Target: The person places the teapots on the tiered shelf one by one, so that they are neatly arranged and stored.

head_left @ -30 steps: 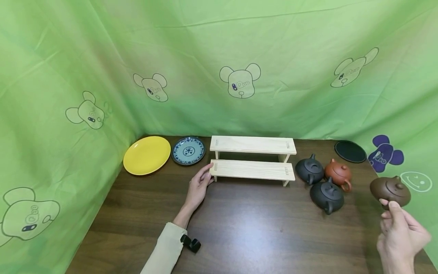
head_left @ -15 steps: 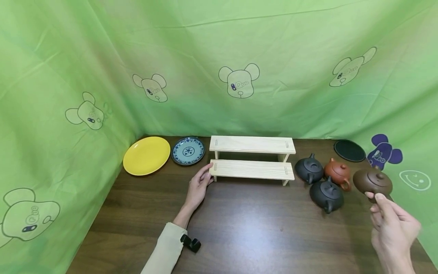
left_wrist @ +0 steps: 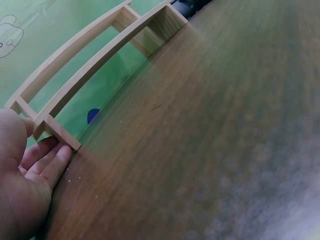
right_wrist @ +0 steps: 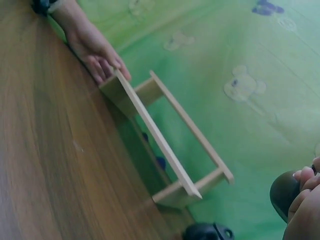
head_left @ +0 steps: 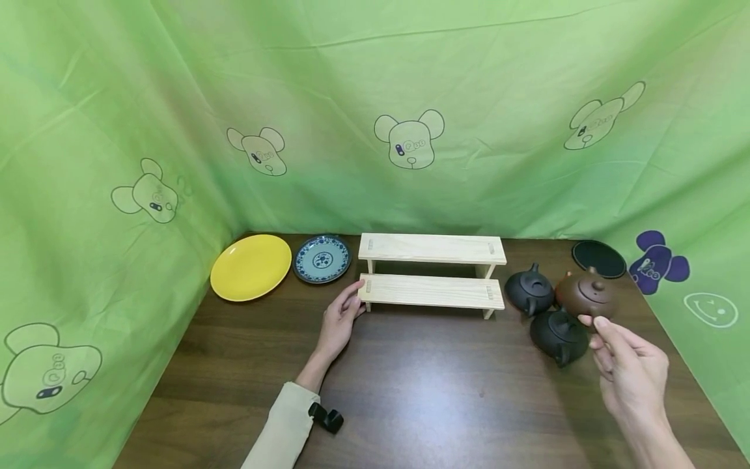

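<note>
A brown teapot (head_left: 588,294) is pinched by its handle between thumb and fingers of the right hand (head_left: 633,368), in front of and largely covering the reddish teapot. Two black teapots (head_left: 529,291) (head_left: 559,336) stand just left of it. At the left end of the two-tier wooden stand (head_left: 430,290), the left hand (head_left: 340,322) grips the lower shelf, its thumb on top and its fingers by the leg (left_wrist: 62,133). In the right wrist view the held teapot (right_wrist: 283,194) is partly cut off at the right edge.
A yellow plate (head_left: 250,268) and a blue patterned plate (head_left: 322,259) lie left of the stand. A dark round plate (head_left: 599,259) lies at the back right. Green printed cloth (head_left: 328,98) hangs around the wooden table (head_left: 410,378).
The right hand has carried the brown teapot leftward and slightly toward the back, so it now overlaps the reddish teapot in view. The left hand keeps its grip on the stand.
</note>
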`<act>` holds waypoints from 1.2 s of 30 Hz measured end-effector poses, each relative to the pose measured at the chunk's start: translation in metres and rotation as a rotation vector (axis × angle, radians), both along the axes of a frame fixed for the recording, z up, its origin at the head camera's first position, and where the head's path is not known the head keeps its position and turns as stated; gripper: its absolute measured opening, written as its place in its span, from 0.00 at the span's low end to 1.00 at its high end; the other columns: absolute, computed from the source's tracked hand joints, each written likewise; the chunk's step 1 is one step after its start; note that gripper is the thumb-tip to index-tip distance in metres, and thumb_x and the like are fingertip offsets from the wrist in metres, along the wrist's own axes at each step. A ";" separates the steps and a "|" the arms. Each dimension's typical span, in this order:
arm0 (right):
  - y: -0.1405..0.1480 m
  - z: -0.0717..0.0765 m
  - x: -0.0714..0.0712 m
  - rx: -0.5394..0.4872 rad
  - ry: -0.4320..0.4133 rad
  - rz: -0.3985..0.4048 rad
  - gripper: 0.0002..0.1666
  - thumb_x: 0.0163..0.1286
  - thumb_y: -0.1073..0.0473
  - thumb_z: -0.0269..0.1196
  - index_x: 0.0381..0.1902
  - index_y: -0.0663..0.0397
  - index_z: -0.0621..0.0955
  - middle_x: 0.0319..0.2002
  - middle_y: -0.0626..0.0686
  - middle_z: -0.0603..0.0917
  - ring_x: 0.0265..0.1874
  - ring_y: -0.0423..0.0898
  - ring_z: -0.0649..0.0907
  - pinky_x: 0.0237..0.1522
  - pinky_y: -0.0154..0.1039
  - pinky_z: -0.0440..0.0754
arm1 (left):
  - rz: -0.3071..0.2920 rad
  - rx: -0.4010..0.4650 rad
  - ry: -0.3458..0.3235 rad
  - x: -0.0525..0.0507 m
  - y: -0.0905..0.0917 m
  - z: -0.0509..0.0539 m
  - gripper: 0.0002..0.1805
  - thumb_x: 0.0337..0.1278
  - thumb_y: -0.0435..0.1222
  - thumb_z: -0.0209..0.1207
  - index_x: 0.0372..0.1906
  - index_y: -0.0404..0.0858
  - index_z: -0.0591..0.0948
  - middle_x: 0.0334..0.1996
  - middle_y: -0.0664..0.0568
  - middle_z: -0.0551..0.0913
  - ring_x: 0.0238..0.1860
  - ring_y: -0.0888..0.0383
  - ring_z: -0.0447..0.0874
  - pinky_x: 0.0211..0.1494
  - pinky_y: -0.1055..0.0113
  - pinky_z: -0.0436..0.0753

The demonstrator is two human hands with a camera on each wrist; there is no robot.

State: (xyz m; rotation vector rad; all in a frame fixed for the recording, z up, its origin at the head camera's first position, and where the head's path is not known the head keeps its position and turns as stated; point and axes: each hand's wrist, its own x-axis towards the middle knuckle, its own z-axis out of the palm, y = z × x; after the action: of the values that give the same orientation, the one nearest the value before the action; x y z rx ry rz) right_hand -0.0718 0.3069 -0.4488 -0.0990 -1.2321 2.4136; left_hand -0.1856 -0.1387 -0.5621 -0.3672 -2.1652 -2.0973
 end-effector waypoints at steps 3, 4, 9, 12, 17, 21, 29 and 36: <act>-0.011 0.002 -0.004 0.032 0.004 0.028 0.23 0.83 0.80 0.54 0.28 0.75 0.89 0.30 0.58 0.93 0.16 0.46 0.50 0.17 0.34 0.29 | 0.011 0.001 -0.034 -0.003 -0.001 -0.005 0.23 0.89 0.38 0.56 0.79 0.40 0.79 0.68 0.31 0.84 0.67 0.44 0.88 0.67 0.60 0.90; -0.014 0.002 -0.006 0.039 0.007 0.037 0.23 0.83 0.80 0.53 0.29 0.75 0.89 0.29 0.57 0.93 0.16 0.46 0.50 0.17 0.34 0.30 | 0.014 0.006 -0.052 -0.006 -0.002 -0.010 0.23 0.89 0.38 0.56 0.78 0.41 0.79 0.67 0.33 0.85 0.66 0.47 0.88 0.67 0.61 0.90; -0.030 0.003 -0.013 0.073 0.019 0.085 0.25 0.83 0.81 0.52 0.27 0.73 0.88 0.30 0.56 0.93 0.16 0.46 0.49 0.17 0.35 0.30 | 0.010 0.009 -0.070 -0.017 -0.007 -0.032 0.22 0.88 0.36 0.57 0.78 0.45 0.80 0.67 0.39 0.87 0.65 0.52 0.89 0.66 0.62 0.91; -0.040 0.003 -0.018 0.090 0.010 0.095 0.24 0.83 0.80 0.54 0.26 0.71 0.88 0.30 0.56 0.93 0.17 0.46 0.50 0.18 0.36 0.32 | 0.003 0.009 -0.030 -0.016 -0.007 -0.030 0.22 0.89 0.36 0.56 0.78 0.44 0.80 0.67 0.36 0.86 0.65 0.50 0.89 0.65 0.60 0.91; -0.054 0.003 -0.027 0.124 -0.019 0.092 0.21 0.82 0.79 0.56 0.32 0.69 0.91 0.27 0.52 0.92 0.18 0.46 0.51 0.20 0.37 0.34 | 0.007 0.004 -0.029 -0.011 -0.004 -0.018 0.22 0.90 0.37 0.55 0.78 0.42 0.80 0.66 0.33 0.86 0.65 0.47 0.89 0.66 0.58 0.91; -0.064 0.003 -0.032 0.137 -0.033 0.112 0.21 0.82 0.78 0.57 0.33 0.68 0.92 0.26 0.51 0.91 0.17 0.46 0.51 0.21 0.38 0.33 | 0.003 0.011 -0.070 -0.015 -0.005 -0.025 0.22 0.89 0.38 0.56 0.78 0.47 0.80 0.67 0.38 0.87 0.66 0.48 0.89 0.66 0.61 0.91; -0.082 0.006 -0.040 0.154 -0.060 0.155 0.21 0.82 0.77 0.58 0.33 0.65 0.93 0.24 0.49 0.90 0.16 0.45 0.54 0.20 0.39 0.35 | -0.002 0.011 -0.009 -0.012 -0.005 -0.023 0.22 0.89 0.36 0.55 0.78 0.41 0.80 0.65 0.33 0.87 0.65 0.45 0.90 0.64 0.58 0.92; -0.099 0.005 -0.047 0.183 -0.112 0.178 0.20 0.82 0.76 0.60 0.33 0.61 0.94 0.20 0.47 0.86 0.15 0.44 0.54 0.20 0.40 0.36 | 0.016 0.008 -0.042 -0.009 -0.004 -0.015 0.22 0.89 0.37 0.56 0.77 0.44 0.81 0.64 0.36 0.88 0.63 0.51 0.91 0.64 0.62 0.92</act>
State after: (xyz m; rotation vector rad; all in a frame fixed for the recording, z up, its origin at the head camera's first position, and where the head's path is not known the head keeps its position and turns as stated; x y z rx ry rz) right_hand -0.1185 0.2084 -0.4435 -0.0734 -1.5670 2.4587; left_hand -0.1942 -0.1422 -0.5770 -0.3064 -2.1749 -2.1232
